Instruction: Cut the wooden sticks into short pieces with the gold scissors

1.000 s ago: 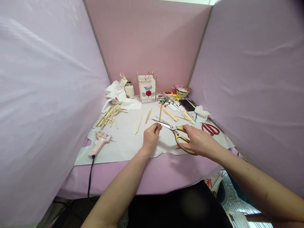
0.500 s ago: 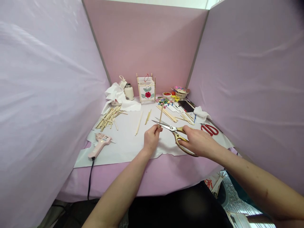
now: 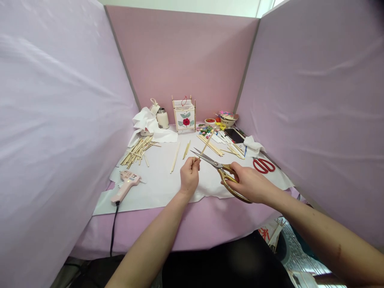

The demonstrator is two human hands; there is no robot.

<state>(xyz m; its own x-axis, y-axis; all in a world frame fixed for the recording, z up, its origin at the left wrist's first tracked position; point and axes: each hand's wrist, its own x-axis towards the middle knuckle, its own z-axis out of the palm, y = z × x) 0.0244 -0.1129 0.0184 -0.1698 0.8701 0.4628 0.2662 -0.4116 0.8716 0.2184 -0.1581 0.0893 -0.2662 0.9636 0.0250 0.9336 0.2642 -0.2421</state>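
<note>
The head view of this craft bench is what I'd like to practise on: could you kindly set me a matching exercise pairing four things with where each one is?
Things:
1. Wooden stick
2. Gold-handled scissors
3. Pink glue gun
4. Paper lantern

Places:
A. Standing upright at the back, before the pink wall
B. Lying front left on the white paper
C. Held in the right hand
D. Pinched in the left hand

Pairs: 1-D, 2-C, 3-B, 4-A
</note>
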